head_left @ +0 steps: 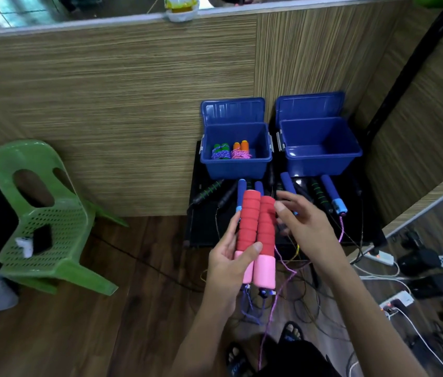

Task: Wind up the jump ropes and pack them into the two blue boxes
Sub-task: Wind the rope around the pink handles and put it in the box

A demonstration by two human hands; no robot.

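Red foam with pink ends covers the pair of jump rope handles [256,238] held side by side in the left hand [228,263]. The thumb lies across the front of the handles near the red-pink join and the fingers curl behind them, so the grip is closed on the pair. A purple cord [274,303] hangs from the lower ends of the handles toward the floor. The right hand [300,224] is just beside the handles on their right, fingers spread and relaxed, fingertips at or near the red foam; actual contact cannot be confirmed.

Two blue boxes stand side by side against the wood-grain wall panel [106,104], both lids raised. The left blue box [235,163] contains two wound ropes: one with green handles [220,151], one with orange handles [241,150]. The right blue box [321,159] shows only its bare interior. Both rest on a low black stand [201,229]. In front of the boxes lie unwound ropes with blue handles [333,194] and black handles with green rings [207,191], their cords trailing onto the wooden floor [133,322].

A green plastic chair [49,221] stands well apart to the left.
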